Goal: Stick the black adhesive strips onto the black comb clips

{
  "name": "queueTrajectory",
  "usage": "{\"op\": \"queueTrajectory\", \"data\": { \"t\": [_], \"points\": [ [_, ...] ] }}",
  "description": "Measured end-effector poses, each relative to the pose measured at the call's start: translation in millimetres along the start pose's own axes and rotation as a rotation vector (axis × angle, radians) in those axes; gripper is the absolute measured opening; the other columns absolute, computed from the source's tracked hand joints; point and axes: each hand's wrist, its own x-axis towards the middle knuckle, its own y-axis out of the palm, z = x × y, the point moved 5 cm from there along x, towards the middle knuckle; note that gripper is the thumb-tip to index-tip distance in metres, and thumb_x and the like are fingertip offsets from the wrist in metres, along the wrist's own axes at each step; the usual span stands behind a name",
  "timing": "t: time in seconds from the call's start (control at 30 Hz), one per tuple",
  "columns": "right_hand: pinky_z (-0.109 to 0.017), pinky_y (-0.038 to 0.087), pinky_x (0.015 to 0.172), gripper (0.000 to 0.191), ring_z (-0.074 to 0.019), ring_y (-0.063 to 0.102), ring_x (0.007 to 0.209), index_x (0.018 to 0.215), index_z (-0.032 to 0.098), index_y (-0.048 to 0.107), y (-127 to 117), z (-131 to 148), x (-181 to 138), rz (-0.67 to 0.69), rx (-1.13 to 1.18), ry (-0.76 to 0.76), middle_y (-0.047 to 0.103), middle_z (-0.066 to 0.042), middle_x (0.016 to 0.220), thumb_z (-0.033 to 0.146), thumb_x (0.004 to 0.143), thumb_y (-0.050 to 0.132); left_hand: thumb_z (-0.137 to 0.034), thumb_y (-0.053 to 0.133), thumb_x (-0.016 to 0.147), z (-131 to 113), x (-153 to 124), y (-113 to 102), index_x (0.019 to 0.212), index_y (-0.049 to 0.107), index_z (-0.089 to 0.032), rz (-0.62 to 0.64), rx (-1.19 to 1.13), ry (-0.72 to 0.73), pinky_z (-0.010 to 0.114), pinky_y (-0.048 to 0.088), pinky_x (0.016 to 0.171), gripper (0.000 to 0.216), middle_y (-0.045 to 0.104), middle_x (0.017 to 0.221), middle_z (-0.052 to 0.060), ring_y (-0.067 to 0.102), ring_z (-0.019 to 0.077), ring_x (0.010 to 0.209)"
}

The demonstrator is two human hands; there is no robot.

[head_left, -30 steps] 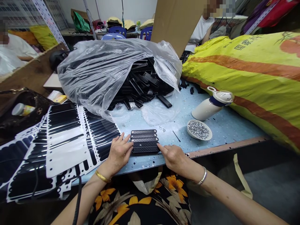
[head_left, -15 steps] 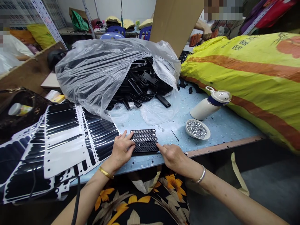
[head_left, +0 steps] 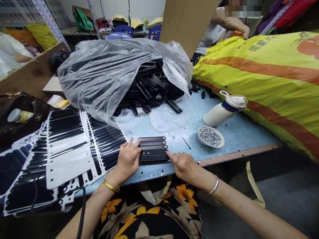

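Several black strips with a fine mesh pattern (head_left: 153, 149) lie side by side on the blue speckled tabletop (head_left: 179, 127), with small round silvery dots at some of their ends. My left hand (head_left: 128, 157) is at their left ends, fingers stretched and spread, fingertips touching the upper strips; its thumb is off them. At the lower right corner of the strips is my right hand (head_left: 184, 166). Its index fingertip touches the corner while the other fingers are curled in; whatever they may hold is hidden. A thin dark stick (head_left: 186, 143) lies to the right.
Behind the strips, a clear plastic bag (head_left: 99, 73) spills black comb-like parts (head_left: 152, 84). Rightward are a bowl of small silvery pieces (head_left: 211, 136), a white bottle (head_left: 216, 114) and a yellow sack (head_left: 274, 76). Black-and-white sheets (head_left: 67, 156) cover the left. Another person's arm (head_left: 231, 25) shows behind.
My left thumb has pulled back from the strips, and that hand's fingers have straightened. My right hand stays nearly still. The other person's arm behind the sack has shifted right.
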Motion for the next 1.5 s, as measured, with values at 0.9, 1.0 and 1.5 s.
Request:
{"op": "queueTrajectory", "data": {
  "t": [0.9,1.0,1.5],
  "points": [
    [-0.029,0.038,0.054,0.050,-0.0161,0.050,0.055,0.122,0.002,0.061,-6,2,1,-0.014,0.016,-0.007,0.063,-0.008,0.068,-0.004,0.076,0.041,-0.002,0.054,0.063,0,-36,5,0.131,0.058,-0.012,0.159,0.263,0.157,0.064,0.035,0.100,0.069,0.057,0.138,0.021,0.039,0.0466,0.136],
    [-0.029,0.038,0.054,0.050,-0.0161,0.051,0.055,0.123,0.002,0.060,-7,2,2,-0.027,0.020,0.001,0.064,-0.007,0.069,-0.004,0.077,0.041,-0.002,0.053,0.064,0,-37,5,0.131,0.058,-0.011,0.162,0.266,0.159,0.064,0.036,0.099,0.068,0.057,0.139,0.020,0.039,0.0467,0.135],
    [-0.024,0.039,0.057,0.024,-0.0138,0.058,0.058,0.086,0.014,0.070,-13,-8,24,-0.142,0.267,0.156,0.063,-0.004,0.066,0.012,0.093,0.048,-0.007,0.049,0.083,-3,-17,-4,0.113,0.065,-0.012,0.050,0.124,0.112,0.059,0.045,0.091,0.035,0.064,0.128,0.020,0.050,0.0439,0.128]
  ]
}}
